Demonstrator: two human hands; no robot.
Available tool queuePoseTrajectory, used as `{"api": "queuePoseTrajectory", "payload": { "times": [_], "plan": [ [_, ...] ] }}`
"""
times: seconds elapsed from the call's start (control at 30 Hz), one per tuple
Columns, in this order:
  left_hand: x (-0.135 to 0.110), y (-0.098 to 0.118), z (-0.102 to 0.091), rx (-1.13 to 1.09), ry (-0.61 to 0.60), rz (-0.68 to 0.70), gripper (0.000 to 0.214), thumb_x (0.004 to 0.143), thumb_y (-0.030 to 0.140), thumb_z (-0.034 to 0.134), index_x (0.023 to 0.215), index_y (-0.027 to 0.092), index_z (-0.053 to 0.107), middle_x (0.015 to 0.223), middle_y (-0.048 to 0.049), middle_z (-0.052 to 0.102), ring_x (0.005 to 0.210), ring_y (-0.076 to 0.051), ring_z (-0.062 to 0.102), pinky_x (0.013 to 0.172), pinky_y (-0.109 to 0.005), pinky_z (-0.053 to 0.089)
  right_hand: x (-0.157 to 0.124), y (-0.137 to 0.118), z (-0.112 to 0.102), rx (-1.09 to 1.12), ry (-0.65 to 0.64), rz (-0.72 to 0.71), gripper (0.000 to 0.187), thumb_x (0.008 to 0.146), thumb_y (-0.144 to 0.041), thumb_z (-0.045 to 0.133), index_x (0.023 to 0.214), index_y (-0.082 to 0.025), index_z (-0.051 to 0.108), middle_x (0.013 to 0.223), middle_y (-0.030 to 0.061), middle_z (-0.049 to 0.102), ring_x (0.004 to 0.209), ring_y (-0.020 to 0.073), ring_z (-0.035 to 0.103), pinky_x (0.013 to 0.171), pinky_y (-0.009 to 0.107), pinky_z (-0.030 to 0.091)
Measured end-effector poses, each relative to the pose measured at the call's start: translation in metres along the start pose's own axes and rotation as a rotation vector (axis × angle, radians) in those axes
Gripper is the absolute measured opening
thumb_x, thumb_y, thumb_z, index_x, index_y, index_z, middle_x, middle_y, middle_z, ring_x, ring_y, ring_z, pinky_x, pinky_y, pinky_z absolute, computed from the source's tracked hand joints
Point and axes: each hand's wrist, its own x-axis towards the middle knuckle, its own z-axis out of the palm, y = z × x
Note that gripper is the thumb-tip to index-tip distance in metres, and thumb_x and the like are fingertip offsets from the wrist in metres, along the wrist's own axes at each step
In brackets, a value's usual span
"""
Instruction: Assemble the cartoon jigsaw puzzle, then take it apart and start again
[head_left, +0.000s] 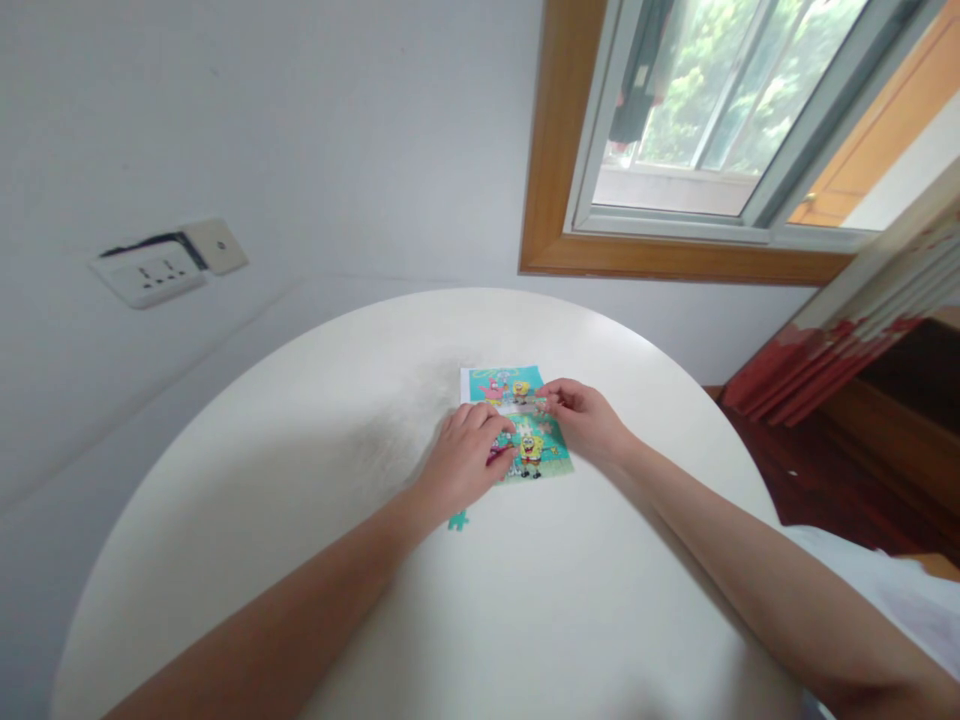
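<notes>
A small colourful cartoon jigsaw puzzle [517,385] lies on a round white table [315,480], near its far side. My left hand [465,460] rests over the puzzle's left lower part, fingers bent down onto it. My right hand [589,420] is at the puzzle's right edge, thumb and fingers pinched on a small puzzle piece [541,397] held over the picture. One loose teal puzzle piece [458,521] lies on the table just beside my left wrist.
A white wall stands behind the table with a socket plate [154,272] at the left. A wood-framed window [697,130] is at the upper right. A red-and-white curtain [847,340] hangs at the right above dark wooden floor.
</notes>
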Motion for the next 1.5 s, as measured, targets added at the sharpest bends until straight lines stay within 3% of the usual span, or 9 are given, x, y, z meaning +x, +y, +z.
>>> {"api": "queuePoseTrajectory", "payload": {
  "times": [0.2, 0.3, 0.43, 0.67, 0.93, 1.33, 1.5],
  "plan": [
    [0.000, 0.000, 0.000, -0.006, 0.007, 0.005, 0.021, 0.086, 0.030, 0.063, 0.106, 0.024, 0.062, 0.109, -0.0048, 0.059, 0.108, -0.025, 0.051, 0.097, -0.041, 0.041, 0.001, -0.001, -0.002, -0.039, -0.006, -0.008, 0.022, 0.077, -0.038, 0.066, 0.087, -0.018, 0.066, 0.073, 0.0000, 0.064, 0.068, 0.0137, 0.057, 0.065, 0.027, 0.045],
    [0.001, 0.000, 0.000, -0.002, 0.002, 0.001, 0.021, 0.086, 0.030, 0.064, 0.106, 0.023, 0.062, 0.109, -0.0053, 0.059, 0.108, -0.025, 0.051, 0.097, -0.042, 0.042, 0.000, 0.001, 0.001, -0.136, -0.005, -0.016, 0.022, 0.081, -0.037, 0.063, 0.089, -0.018, 0.071, 0.080, 0.0025, 0.069, 0.071, 0.0151, 0.059, 0.067, 0.028, 0.046],
    [0.001, 0.000, 0.001, 0.005, 0.003, 0.005, 0.021, 0.086, 0.031, 0.063, 0.106, 0.023, 0.062, 0.109, -0.0051, 0.058, 0.108, -0.025, 0.051, 0.097, -0.042, 0.042, -0.002, -0.005, 0.005, -0.283, -0.047, -0.033, 0.023, 0.082, -0.034, 0.063, 0.094, -0.018, 0.074, 0.075, 0.0015, 0.070, 0.065, 0.0142, 0.058, 0.063, 0.027, 0.045],
    [0.001, 0.000, 0.000, -0.005, 0.011, 0.010, 0.019, 0.087, 0.031, 0.062, 0.104, 0.023, 0.062, 0.108, -0.0057, 0.059, 0.107, -0.025, 0.051, 0.096, -0.042, 0.042, -0.002, -0.014, 0.007, -0.536, -0.107, -0.225, 0.014, 0.082, -0.021, 0.064, 0.084, -0.023, 0.078, 0.084, 0.0028, 0.075, 0.081, 0.0182, 0.065, 0.075, 0.029, 0.048],
    [0.001, -0.002, 0.002, -0.013, 0.016, 0.016, 0.020, 0.086, 0.031, 0.062, 0.105, 0.023, 0.062, 0.108, -0.0053, 0.058, 0.107, -0.025, 0.050, 0.097, -0.042, 0.041, 0.002, -0.010, 0.006, -0.611, -0.145, -0.333, 0.015, 0.083, -0.016, 0.064, 0.085, -0.022, 0.078, 0.082, 0.0028, 0.075, 0.082, 0.0179, 0.064, 0.085, 0.034, 0.045],
    [0.001, -0.001, 0.001, -0.003, 0.011, 0.011, 0.020, 0.087, 0.031, 0.063, 0.105, 0.023, 0.063, 0.107, -0.0056, 0.059, 0.106, -0.025, 0.051, 0.096, -0.043, 0.042, 0.003, -0.005, 0.006, -0.639, -0.180, -0.348, 0.010, 0.083, -0.018, 0.067, 0.084, -0.021, 0.077, 0.077, 0.0022, 0.070, 0.080, 0.0166, 0.060, 0.084, 0.033, 0.042],
    [0.001, -0.002, 0.001, -0.011, 0.015, 0.010, 0.019, 0.087, 0.031, 0.062, 0.104, 0.024, 0.063, 0.108, -0.0054, 0.059, 0.107, -0.025, 0.051, 0.097, -0.043, 0.042, 0.001, -0.009, 0.004, -0.615, -0.082, -0.330, 0.012, 0.086, -0.025, 0.065, 0.088, -0.022, 0.077, 0.082, 0.0041, 0.067, 0.084, 0.0179, 0.058, 0.081, 0.033, 0.044]
  ]
}}
